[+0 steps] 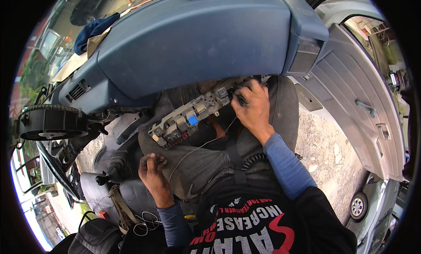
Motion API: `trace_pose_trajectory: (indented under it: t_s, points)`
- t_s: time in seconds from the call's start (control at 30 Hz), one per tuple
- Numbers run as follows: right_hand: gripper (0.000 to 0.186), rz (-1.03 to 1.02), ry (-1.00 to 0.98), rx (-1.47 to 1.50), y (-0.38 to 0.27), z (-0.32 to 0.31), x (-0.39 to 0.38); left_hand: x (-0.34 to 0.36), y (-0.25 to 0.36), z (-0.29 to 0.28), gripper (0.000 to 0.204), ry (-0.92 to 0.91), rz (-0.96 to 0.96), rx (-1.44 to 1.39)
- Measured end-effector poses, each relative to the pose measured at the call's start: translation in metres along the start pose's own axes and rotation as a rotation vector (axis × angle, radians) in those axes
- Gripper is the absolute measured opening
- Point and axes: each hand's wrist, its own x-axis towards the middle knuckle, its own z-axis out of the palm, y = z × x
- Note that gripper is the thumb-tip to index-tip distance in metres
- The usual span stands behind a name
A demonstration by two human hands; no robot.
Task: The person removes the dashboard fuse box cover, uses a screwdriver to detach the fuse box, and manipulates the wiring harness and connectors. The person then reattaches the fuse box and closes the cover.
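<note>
1. Head view: a fuse and relay box (188, 120) hangs below a blue dashboard (193, 39), resting over the person's lap.
2. Right hand (252, 107) is clenched at the box's far right end, fingers curled around a connector there; what exactly they pinch is hidden.
3. Left hand (152, 170) lies near and left of the box, apart from it, fingers pinched on a thin pale wire (199, 146) that runs up toward the right hand.

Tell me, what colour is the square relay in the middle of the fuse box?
Bright blue relay, seen best in the head view.
</note>
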Motion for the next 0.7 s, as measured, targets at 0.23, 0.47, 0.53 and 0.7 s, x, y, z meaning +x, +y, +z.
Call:
trace_pose_trajectory:
  t_s: [0.23,0.47,0.53,0.7]
  points:
    - [0.014,-0.002,0.002,-0.005,0.002,0.002,0.0,0.001,0.003,-0.001,0.017,0.009,-0.021,-0.026]
    - [0.014,0.003,-0.016,-0.017,-0.001,-0.001,0.0,0.005,0.011,-0.011,0.019,0.099,0.048,0.071]
    - [0.014,-0.007,-0.011,-0.032,0.001,0.0,0.0,0.017,0.017,-0.029,0.02,0.13,0.138,0.124]
    - [0.014,-0.029,-0.003,-0.028,0.0,0.001,0.0,0.063,0.066,-0.118,0.02,0.347,0.511,0.555]
